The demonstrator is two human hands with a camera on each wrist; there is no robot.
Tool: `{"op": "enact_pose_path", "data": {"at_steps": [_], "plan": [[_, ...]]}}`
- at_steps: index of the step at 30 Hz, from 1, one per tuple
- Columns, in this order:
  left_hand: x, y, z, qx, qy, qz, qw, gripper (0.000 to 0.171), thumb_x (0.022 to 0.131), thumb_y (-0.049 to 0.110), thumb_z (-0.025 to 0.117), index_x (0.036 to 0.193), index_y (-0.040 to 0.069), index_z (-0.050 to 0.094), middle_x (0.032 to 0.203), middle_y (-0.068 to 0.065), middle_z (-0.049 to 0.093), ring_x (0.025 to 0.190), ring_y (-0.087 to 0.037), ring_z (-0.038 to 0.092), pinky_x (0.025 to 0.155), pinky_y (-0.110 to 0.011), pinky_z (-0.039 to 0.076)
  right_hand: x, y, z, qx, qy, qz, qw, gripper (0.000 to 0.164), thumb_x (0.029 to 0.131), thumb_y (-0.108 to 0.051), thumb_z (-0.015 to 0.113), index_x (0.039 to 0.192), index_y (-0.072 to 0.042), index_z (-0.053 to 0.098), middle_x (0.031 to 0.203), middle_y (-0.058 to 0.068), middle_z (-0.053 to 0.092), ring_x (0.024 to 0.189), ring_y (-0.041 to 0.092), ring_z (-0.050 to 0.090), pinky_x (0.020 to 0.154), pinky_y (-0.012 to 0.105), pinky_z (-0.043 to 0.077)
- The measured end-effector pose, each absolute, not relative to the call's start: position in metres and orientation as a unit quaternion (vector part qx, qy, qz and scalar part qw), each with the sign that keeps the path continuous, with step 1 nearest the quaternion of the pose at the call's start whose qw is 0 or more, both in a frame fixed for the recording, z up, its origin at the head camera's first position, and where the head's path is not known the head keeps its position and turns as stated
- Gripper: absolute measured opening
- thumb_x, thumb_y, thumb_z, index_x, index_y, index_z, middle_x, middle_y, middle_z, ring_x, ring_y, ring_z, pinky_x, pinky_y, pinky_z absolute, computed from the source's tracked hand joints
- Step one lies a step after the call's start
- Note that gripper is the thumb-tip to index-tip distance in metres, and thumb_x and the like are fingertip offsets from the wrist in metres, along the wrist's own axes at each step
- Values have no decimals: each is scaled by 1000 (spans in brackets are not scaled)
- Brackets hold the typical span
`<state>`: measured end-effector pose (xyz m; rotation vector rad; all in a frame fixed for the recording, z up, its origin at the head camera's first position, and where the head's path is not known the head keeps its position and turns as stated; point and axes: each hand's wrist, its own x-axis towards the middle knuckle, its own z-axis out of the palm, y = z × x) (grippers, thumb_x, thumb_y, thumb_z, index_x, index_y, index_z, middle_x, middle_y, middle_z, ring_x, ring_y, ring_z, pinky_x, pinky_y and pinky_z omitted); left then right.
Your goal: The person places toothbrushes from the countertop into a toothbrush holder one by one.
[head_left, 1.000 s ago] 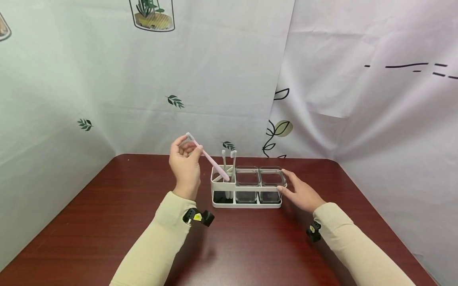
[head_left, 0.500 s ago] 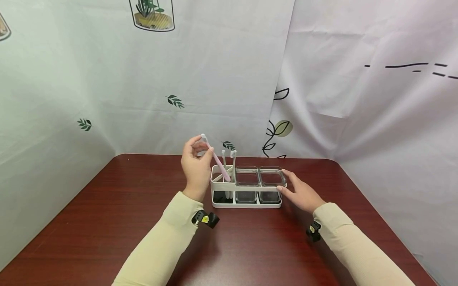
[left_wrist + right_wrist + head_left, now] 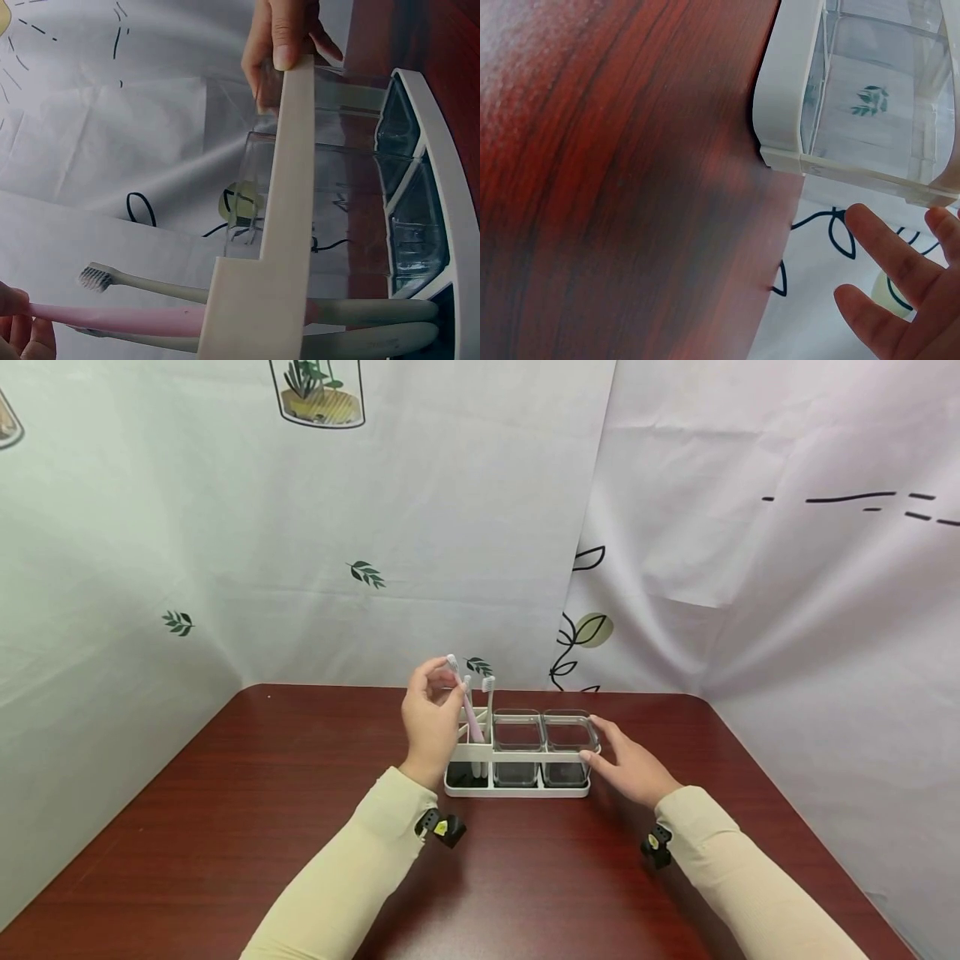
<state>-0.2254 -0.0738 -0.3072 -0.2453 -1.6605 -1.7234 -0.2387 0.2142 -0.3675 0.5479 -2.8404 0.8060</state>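
My left hand (image 3: 431, 722) pinches a pink toothbrush (image 3: 473, 720) near its bristle head. The brush tilts, handle end down, into the left compartment of a white toothbrush holder (image 3: 543, 792). In the left wrist view, the pink handle (image 3: 127, 319) passes behind the holder's upper band. Two pale grey toothbrushes stand in that same compartment, one with its head (image 3: 96, 277) showing clearly. At the holder's right end, my right hand (image 3: 637, 768) grips the upper rim, thumb in front and fingers toward the back. Its fingers (image 3: 889, 251) look spread in the right wrist view.
Two clear cups sit in the holder, a middle cup (image 3: 517, 732) and a right cup (image 3: 568, 732). The holder stands on a reddish-brown table (image 3: 187, 827) near its far edge. A white printed cloth (image 3: 450, 510) hangs behind and at the sides.
My left hand has moved right and slightly down with the pink toothbrush, which has turned more upright above the left compartment. My right hand and the holder have stayed in place.
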Motion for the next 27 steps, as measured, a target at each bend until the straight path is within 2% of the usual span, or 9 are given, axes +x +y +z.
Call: {"op": "enact_pose_path", "data": {"at_steps": [9, 16, 18, 22, 25, 27], "plan": [[-227, -73, -316, -73, -646, -675, 349, 38, 82, -14, 64, 118, -2, 57, 96, -20, 59, 90, -26, 59, 79, -20, 52, -239, 214, -368, 184, -943, 270, 69, 73, 95, -50, 54, 150, -11, 27, 144, 21, 44, 122, 38, 52, 98, 57, 41], [-226, -74, -324, -67, -662, -668, 334, 39, 83, -14, 62, 119, -1, 56, 98, -20, 58, 92, -28, 59, 87, -36, 54, -239, 214, -369, 182, -942, 273, 68, 73, 95, -51, 54, 150, -11, 27, 143, 21, 45, 119, 38, 54, 97, 57, 42], [-225, -73, -326, -66, -670, -663, 327, 39, 84, -13, 62, 119, 0, 56, 98, -19, 58, 93, -27, 60, 87, -37, 54, -238, 215, -369, 182, -942, 272, 67, 74, 94, -51, 54, 150, -11, 27, 142, 22, 45, 118, 38, 55, 96, 57, 42], [-225, -72, -330, -61, -677, -660, 319, 39, 84, -12, 63, 119, 2, 57, 98, -17, 59, 92, -25, 60, 79, -32, 55, -238, 215, -369, 179, -943, 272, 62, 75, 94, -52, 54, 151, -12, 26, 143, 21, 45, 120, 38, 54, 97, 57, 41], [-225, -70, -333, -63, -679, -657, 321, 38, 83, -12, 63, 118, 1, 56, 97, -17, 58, 90, -26, 60, 78, -36, 55, -238, 215, -369, 179, -943, 273, 64, 75, 94, -52, 54, 151, -12, 26, 144, 20, 44, 120, 38, 54, 98, 57, 41], [-225, -70, -335, -64, -682, -653, 323, 37, 83, -12, 63, 117, 0, 56, 97, -18, 58, 90, -28, 60, 82, -41, 54, -238, 215, -369, 181, -942, 273, 67, 74, 94, -52, 54, 150, -12, 27, 144, 20, 44, 120, 38, 53, 98, 57, 41]]}}
